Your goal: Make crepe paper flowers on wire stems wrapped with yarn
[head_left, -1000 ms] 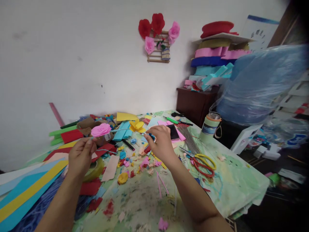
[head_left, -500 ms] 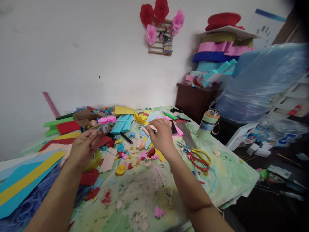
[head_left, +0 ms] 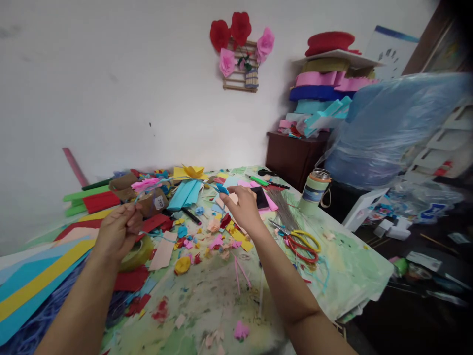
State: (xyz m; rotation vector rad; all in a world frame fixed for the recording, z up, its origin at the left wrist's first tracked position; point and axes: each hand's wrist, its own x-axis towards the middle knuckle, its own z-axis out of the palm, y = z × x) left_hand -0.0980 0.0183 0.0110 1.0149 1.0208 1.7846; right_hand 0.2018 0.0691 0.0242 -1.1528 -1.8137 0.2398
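While the left hand point(head_left: 120, 227) keeps its thumb and fingers pinched on a thin blue stem point(head_left: 138, 197), the right hand point(head_left: 242, 203) is loosely curved, its thumb and forefinger a little apart beside a blue paper flower point(head_left: 221, 189); I cannot tell if they grip it. The stem rises from the left fingertips toward a pink paper flower point(head_left: 145, 184) just beyond that hand, though the join is hard to make out. A yellow paper flower point(head_left: 193, 171) sits between the 2 hands, farther out.

All 3 flowers look very light, with thin petals likely to crease or tear under pressure. The stem seems slim and bendable, probably firm enough to carry a bloom, so the safer hold is a fingertip pinch on it, close below the flower and clear of the petals. Near the left hand lies a tape roll point(head_left: 137, 257); to the right of the right hand, scissors point(head_left: 291, 236).
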